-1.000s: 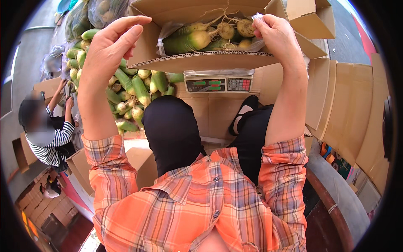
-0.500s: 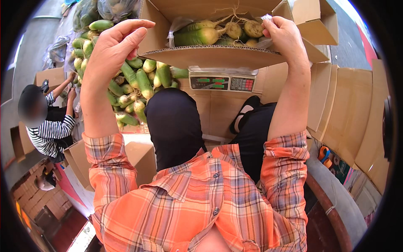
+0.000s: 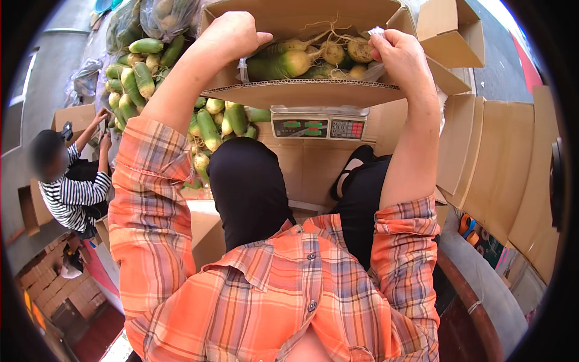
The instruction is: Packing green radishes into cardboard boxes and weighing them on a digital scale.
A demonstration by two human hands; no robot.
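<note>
A cardboard box stands in front of me, holding several green-and-white radishes with stringy roots, inside a clear plastic bag. At the box's right side my right hand is closed, pinching the bunched edge of the bag between thumb and fingers. My left hand is over the box's left side, with its back turned up. One of its digits points right over the radishes; the other fingers are hidden, so whether it grips the bag does not show.
Beneath the box is a digital scale with lit displays. More radishes lie piled at the left, near filled plastic bags. A co-worker in a striped top works at far left. Folded cardboard and orange-handled scissors are at right.
My left hand has moved right and away from me, from outside the box to over its left side. My right hand keeps hold of the bag's edge, shifting slightly.
</note>
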